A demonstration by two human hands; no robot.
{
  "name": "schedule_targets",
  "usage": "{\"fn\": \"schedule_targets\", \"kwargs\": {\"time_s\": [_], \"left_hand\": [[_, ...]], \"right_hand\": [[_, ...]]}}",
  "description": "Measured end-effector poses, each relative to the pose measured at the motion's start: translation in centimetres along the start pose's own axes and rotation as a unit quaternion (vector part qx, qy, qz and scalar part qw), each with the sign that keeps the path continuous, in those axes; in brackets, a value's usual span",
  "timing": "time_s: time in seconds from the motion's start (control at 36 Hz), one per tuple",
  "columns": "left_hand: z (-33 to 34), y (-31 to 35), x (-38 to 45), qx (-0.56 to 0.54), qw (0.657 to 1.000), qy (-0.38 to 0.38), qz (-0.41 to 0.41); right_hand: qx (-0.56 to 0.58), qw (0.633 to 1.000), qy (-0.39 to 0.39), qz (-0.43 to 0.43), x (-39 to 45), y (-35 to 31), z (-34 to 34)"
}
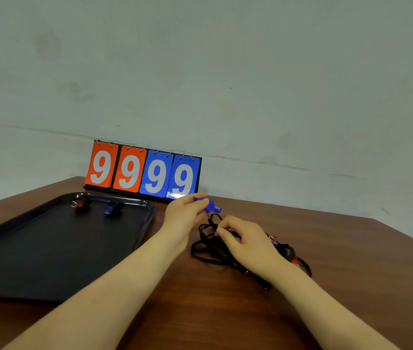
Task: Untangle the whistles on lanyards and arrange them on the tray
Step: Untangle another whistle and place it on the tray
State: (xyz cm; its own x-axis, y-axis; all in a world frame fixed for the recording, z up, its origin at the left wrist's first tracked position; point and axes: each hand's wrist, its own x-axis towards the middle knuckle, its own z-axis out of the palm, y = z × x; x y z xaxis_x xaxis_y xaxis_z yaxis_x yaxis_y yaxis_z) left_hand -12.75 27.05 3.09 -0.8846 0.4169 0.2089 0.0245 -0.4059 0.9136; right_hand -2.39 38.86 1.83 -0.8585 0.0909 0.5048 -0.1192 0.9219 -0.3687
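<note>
Brown wooden surface (326, 286) under a pale wall: I have my left hand (184, 213) pinching a blue whistle (211, 207) clear of the tangled lanyards (209, 246), so its cord can slide free. My right hand (248, 242) pinches the cords down. Two whistles already lie on the tray (49, 248) at left.

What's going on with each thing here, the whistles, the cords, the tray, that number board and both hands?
Blue whistle: lifted, pinched by the left hand.
Black lanyards: tangled in a heap on the table, pinched by the right hand.
Red whistle: still in the heap.
Tray: holds two whistles, one red, one blue, apart.
Scoreboard: upright, reads 9999.
</note>
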Motion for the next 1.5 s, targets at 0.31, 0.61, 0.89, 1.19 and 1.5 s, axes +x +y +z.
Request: {"fn": "schedule_targets", "kwargs": {"time_s": [0.31,0.61,0.89,1.19,1.5], "left_hand": [[0.2,0.0,-0.2,0.166,0.981,-0.097,0.033],[0.2,0.9,-1.0,0.229,0.955,-0.184,0.036],[1.0,1.3,-1.6,-0.027,0.974,-0.224,-0.013],[0.5,0.2,-1.0,0.139,0.982,-0.079,0.097],[-0.3,-0.1,-0.5,0.339,0.923,-0.083,0.163]], "right_hand": [[0.184,0.963,0.182,0.079,0.4,0.1,-1.1],[0.202,0.957,0.178,0.109,0.7,1.2,-1.6],[0.338,0.924,0.099,0.150,0.8,1.1,-1.2],[0.053,0.998,0.016,-0.011,0.4,1.1,0.1],[0.177,0.983,0.032,0.024,-0.2,-0.5,-2.0]]}}
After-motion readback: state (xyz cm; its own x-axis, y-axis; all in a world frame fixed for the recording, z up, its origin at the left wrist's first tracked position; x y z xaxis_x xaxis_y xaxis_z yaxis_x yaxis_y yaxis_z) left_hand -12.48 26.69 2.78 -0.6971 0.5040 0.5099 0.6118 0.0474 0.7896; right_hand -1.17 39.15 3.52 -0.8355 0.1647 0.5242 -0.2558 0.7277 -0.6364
